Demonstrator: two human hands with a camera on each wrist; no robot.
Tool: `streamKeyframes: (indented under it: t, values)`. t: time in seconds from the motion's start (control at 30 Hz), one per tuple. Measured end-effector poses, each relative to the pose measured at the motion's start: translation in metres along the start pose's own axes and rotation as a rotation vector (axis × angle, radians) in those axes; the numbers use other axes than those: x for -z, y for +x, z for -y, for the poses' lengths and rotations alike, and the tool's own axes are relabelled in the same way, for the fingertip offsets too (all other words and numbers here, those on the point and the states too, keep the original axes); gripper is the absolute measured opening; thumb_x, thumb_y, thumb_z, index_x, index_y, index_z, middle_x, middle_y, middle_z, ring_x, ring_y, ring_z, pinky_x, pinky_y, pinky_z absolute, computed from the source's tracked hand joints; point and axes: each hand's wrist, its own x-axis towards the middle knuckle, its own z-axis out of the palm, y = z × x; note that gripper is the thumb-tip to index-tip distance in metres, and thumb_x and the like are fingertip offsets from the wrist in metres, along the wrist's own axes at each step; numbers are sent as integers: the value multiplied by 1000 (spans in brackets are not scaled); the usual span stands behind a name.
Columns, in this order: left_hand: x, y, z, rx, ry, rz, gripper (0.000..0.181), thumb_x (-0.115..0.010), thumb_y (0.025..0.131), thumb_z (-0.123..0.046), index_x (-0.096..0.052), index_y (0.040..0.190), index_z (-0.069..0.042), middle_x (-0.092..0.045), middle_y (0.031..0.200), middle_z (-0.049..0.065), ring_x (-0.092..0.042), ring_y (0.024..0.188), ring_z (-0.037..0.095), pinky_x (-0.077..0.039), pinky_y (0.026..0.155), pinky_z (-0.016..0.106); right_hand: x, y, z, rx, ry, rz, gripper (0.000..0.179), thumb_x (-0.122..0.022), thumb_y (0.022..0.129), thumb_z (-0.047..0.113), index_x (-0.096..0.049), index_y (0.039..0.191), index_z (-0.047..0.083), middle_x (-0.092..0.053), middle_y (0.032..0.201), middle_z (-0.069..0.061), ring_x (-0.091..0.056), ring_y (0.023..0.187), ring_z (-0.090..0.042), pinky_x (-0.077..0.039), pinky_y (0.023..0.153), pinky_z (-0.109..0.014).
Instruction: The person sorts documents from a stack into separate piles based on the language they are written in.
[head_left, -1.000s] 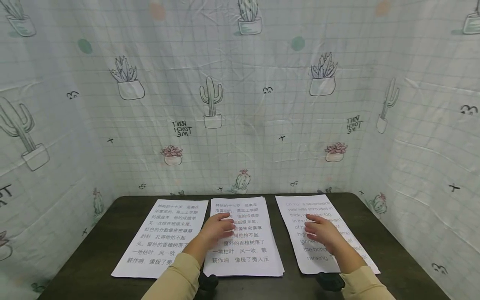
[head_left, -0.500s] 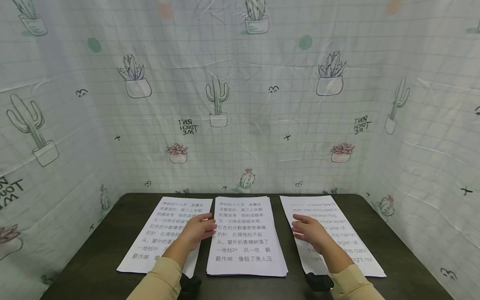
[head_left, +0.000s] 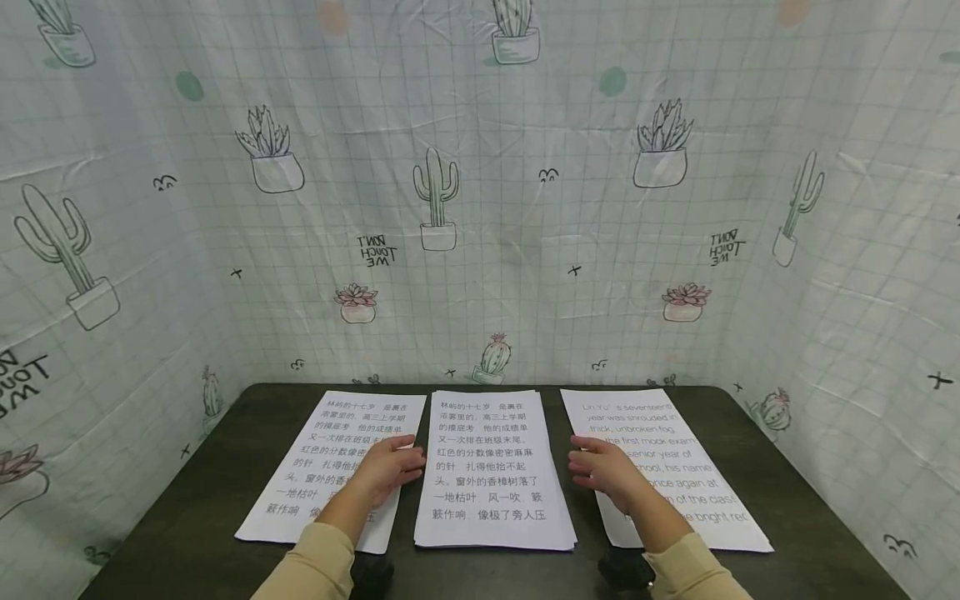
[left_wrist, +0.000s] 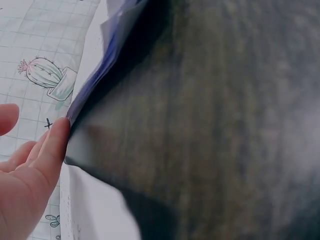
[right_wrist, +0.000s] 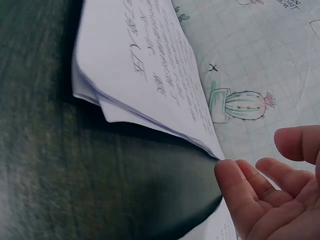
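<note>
Three stacks of white printed paper lie side by side on a dark table. My left hand [head_left: 384,471] is over the right edge of the left stack [head_left: 288,483], fingers extended and pointing at the middle stack [head_left: 487,467]. Over the left edge of the right stack [head_left: 678,467], which bears English text, is my right hand [head_left: 609,473], its fingers loosely extended inward. Both hands hold nothing and flank the middle stack, apart from it in the head view. Several loose sheet edges show on the middle stack [right_wrist: 130,55] in the right wrist view.
The dark tabletop [head_left: 495,575] shows in front of the stacks and between them. A pale curtain [head_left: 480,208] with cactus prints encloses the table at the back and both sides. Dark devices are strapped under both wrists.
My left hand has moved left, off the middle stack to the left one. My right hand has moved inward, toward the right stack's left edge. The head view has shifted slightly.
</note>
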Motion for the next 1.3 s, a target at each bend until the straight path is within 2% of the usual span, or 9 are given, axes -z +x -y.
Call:
streamKeyframes:
  t: [0.3, 0.5, 0.63, 0.8, 1.1, 1.3]
  values:
    - [0, -3, 5, 47, 12, -9, 56, -59, 90, 3, -39, 142, 11, -48, 139, 35, -68, 102, 23, -58, 89, 37, -10, -4, -8, -47, -27, -17, 47, -50, 99, 10, -43, 140, -10, -44, 141, -36, -56, 122, -44, -56, 91, -46]
    - [-1, -8, 5, 39, 48, 8, 56, -59, 91, 3, -38, 141, 13, -49, 136, 35, -67, 99, 21, -57, 89, 39, -14, -6, -13, -64, -16, -7, 48, -51, 98, 11, -43, 140, -10, -44, 141, -36, -55, 123, -44, -56, 91, -46]
    - [-2, -9, 5, 42, 56, 7, 56, -60, 90, 2, -38, 141, 14, -55, 129, 33, -68, 94, 19, -58, 89, 39, -15, -6, -15, -66, -15, -8, 48, -51, 98, 11, -43, 140, -10, -44, 141, -35, -55, 122, -45, -56, 91, -46]
    - [-2, -9, 4, 62, 105, 10, 57, -60, 88, 0, -40, 139, 15, -62, 115, 25, -67, 90, 19, -59, 86, 37, -17, -7, -15, -65, -20, -4, 47, -51, 98, 10, -43, 139, -11, -44, 141, -35, -55, 122, -45, -57, 89, -47]
    - [-7, -10, 4, 84, 189, 6, 54, -61, 87, -3, -44, 135, 16, -63, 114, 28, -68, 97, 26, -60, 81, 36, -19, -10, -17, -99, -67, -28, 47, -54, 95, 12, -48, 138, -8, -54, 134, -29, -63, 109, -34, -59, 81, -45]
    - [-15, -13, 3, 55, 258, -32, 46, -65, 86, -3, -54, 127, 13, -67, 107, 22, -68, 90, 22, -61, 77, 35, -19, -11, -17, -99, -67, -31, 46, -54, 95, 11, -49, 136, -8, -59, 128, -27, -65, 104, -30, -59, 80, -45]
